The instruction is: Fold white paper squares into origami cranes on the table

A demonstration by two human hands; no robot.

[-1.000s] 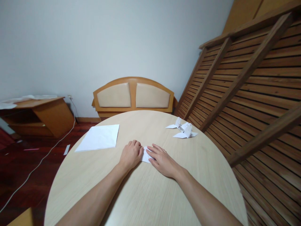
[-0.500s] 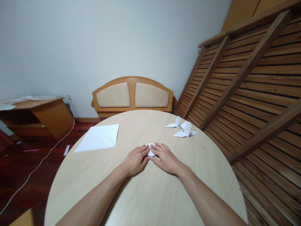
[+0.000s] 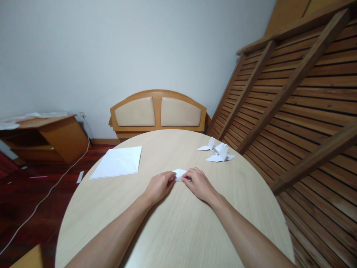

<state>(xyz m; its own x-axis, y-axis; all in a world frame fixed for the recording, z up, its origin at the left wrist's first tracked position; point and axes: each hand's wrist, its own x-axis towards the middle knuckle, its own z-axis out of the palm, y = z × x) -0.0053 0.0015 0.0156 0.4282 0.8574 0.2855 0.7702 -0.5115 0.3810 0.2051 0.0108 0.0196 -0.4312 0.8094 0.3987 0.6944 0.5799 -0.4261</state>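
Note:
A small folded piece of white paper (image 3: 179, 173) lies on the round pale wood table (image 3: 173, 227), near its middle. My left hand (image 3: 158, 187) pinches its left end with the fingertips, and my right hand (image 3: 198, 184) pinches its right end, fingers curled down over it. Most of the paper is hidden under my fingers.
A stack of white paper sheets (image 3: 117, 166) lies at the table's left. Two finished folded paper figures (image 3: 218, 152) sit at the far right. Behind the table stands a padded wooden headboard (image 3: 157, 111). A slatted wooden frame (image 3: 292, 96) leans at the right, a low cabinet (image 3: 47, 137) at the left.
Both hands shifted slightly away from me with the paper. They went from pressing flat on it to pinching its ends with the fingertips, and the paper looks narrower.

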